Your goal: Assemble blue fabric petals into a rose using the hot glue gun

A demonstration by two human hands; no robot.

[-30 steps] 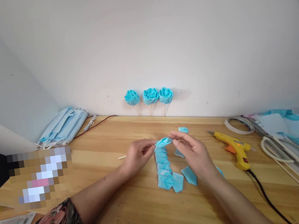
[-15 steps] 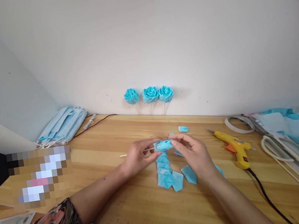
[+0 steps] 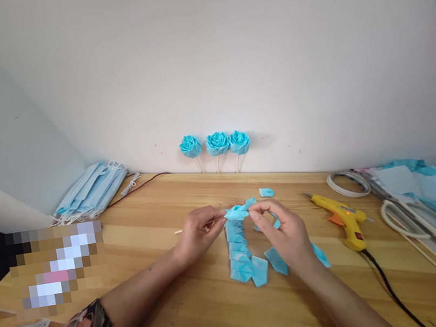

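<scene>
My left hand (image 3: 199, 232) is closed on a thin wooden stick (image 3: 179, 231) whose end pokes out to the left. At the stick's other end sits a small blue petal bundle (image 3: 237, 212). My right hand (image 3: 283, 230) pinches that bundle from the right with curled fingers. Both hands hover just above a column of folded blue petal pieces (image 3: 239, 250) lying on the wooden table (image 3: 207, 312). More loose blue pieces (image 3: 266, 192) lie around my right hand.
Three finished blue roses on sticks (image 3: 215, 145) lean on the back wall. A stack of blue face masks (image 3: 91, 190) lies at the back left. A yellow glue gun (image 3: 343, 218) with black cord, scissors (image 3: 414, 216), a tape roll (image 3: 347, 182) and blue scraps sit to the right.
My right hand's fingers have curled further round the blue bundle on the stick, and the view has dropped slightly. The left hand keeps its hold on the stick.
</scene>
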